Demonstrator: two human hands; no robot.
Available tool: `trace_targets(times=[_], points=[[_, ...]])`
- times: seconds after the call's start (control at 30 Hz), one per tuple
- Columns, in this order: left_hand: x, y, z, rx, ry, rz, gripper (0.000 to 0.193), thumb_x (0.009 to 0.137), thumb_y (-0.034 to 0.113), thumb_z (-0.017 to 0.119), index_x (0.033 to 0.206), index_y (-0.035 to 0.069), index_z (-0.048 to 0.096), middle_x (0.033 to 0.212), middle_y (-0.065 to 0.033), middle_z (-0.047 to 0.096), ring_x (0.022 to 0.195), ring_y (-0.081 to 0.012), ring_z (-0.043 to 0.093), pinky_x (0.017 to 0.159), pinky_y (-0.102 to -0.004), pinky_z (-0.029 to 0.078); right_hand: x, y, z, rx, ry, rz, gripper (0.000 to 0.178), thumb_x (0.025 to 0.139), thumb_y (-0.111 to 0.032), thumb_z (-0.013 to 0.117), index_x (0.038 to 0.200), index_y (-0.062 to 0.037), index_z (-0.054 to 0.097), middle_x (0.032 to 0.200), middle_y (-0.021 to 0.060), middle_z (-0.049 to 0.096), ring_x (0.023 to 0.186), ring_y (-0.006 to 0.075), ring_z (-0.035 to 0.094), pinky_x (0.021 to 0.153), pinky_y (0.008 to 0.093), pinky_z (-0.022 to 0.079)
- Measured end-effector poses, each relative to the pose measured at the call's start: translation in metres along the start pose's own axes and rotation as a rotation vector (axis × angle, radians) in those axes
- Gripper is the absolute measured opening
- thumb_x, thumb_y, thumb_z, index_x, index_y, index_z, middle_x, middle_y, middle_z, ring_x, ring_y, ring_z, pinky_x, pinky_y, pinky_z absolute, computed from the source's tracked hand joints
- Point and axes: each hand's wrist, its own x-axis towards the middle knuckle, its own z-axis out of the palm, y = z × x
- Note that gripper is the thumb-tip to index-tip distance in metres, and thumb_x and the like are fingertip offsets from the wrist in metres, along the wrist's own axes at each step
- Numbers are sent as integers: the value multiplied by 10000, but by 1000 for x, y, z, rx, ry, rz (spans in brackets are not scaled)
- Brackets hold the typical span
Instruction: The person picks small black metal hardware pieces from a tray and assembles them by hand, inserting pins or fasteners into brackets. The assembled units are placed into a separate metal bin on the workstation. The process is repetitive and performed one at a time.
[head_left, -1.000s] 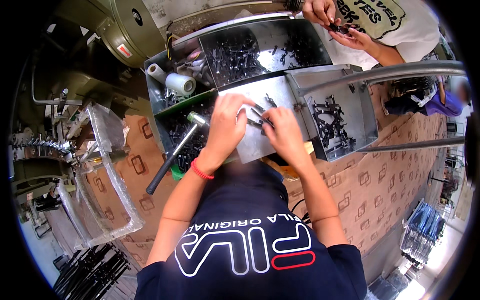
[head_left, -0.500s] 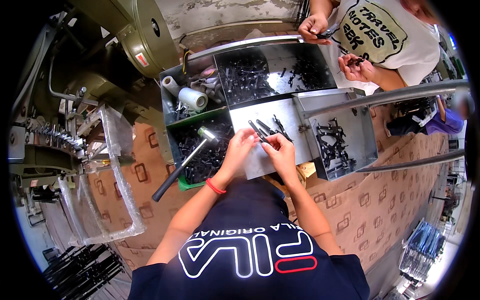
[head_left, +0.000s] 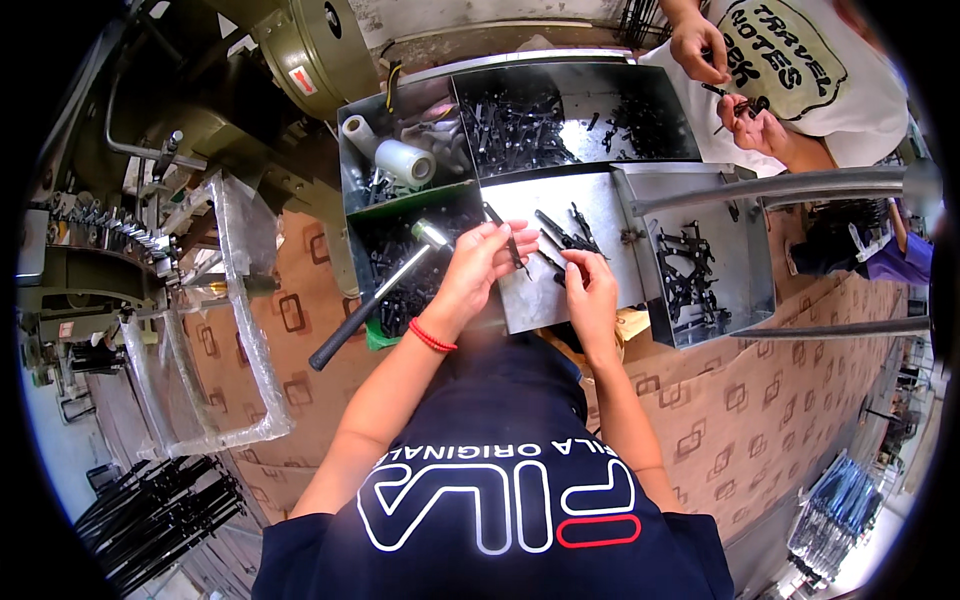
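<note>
My left hand (head_left: pixel 480 262), with a red bead bracelet at its wrist, is closed on a slim black metal strip (head_left: pixel 517 246) that slants across its fingers. My right hand (head_left: pixel 594 288) is beside it, thumb and fingers pinched at another dark strip (head_left: pixel 549 250); its lower end is partly hidden by the fingers. Both hands are over a bare metal work plate (head_left: pixel 530 308). Several black linkage parts (head_left: pixel 575 232) lie on the plate just beyond my right hand.
A hammer (head_left: pixel 385 285) rests across the left bin of black parts (head_left: pixel 385 240). Behind are plastic film rolls (head_left: pixel 405 162) and a long metal bin (head_left: pixel 620 170). At right is a tray of joined parts (head_left: pixel 690 275). A co-worker's hands (head_left: pixel 755 130) hold small black pieces; machinery (head_left: pixel 110 240) stands left.
My hands have drawn apart, each now with a black strip, where they were together before. The co-worker's hands have shifted. The whole view has moved slightly.
</note>
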Motion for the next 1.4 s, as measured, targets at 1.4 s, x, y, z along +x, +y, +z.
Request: trace_targets(times=[1.4], points=[[2,-16,1,98,-21,-11,237,830,161,566,974,-25,585,721,8,553,580,-37,442,530,-166,374,8,-10,14,666,-337,326,116,799,-59,563,873,22,526,727,37,591,631,54,521,552,183,389]])
